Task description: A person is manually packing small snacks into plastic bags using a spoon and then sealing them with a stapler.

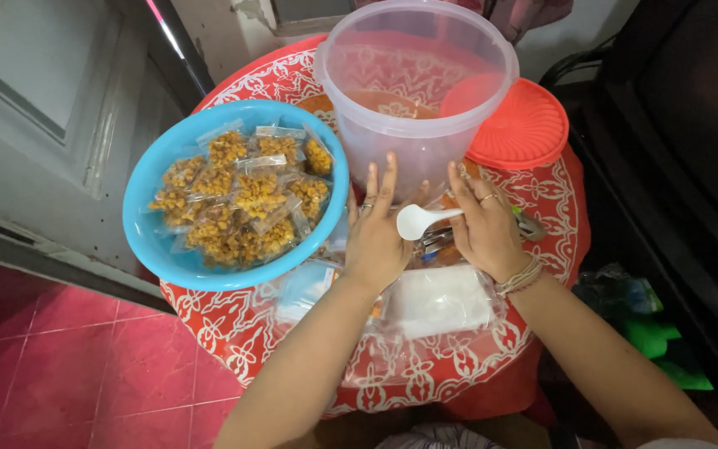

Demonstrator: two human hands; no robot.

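Observation:
My left hand [374, 229] hovers palm down, fingers spread, just in front of a clear plastic tub [420, 87] on a small round table. My right hand [485, 224] is beside it and holds a white plastic spoon [422, 219], whose bowl points left between the two hands. Under the hands lie small clear packets that are mostly hidden. To the left stands a blue bowl [159, 249] full of several small clear bags of yellow-brown snack [243, 199].
A red and white patterned cloth [259, 333] covers the table. An orange lid [518, 126] lies right of the tub. A stack of empty clear bags [442, 301] lies near the front edge. Pink floor tiles [68, 366] and a grey door are on the left.

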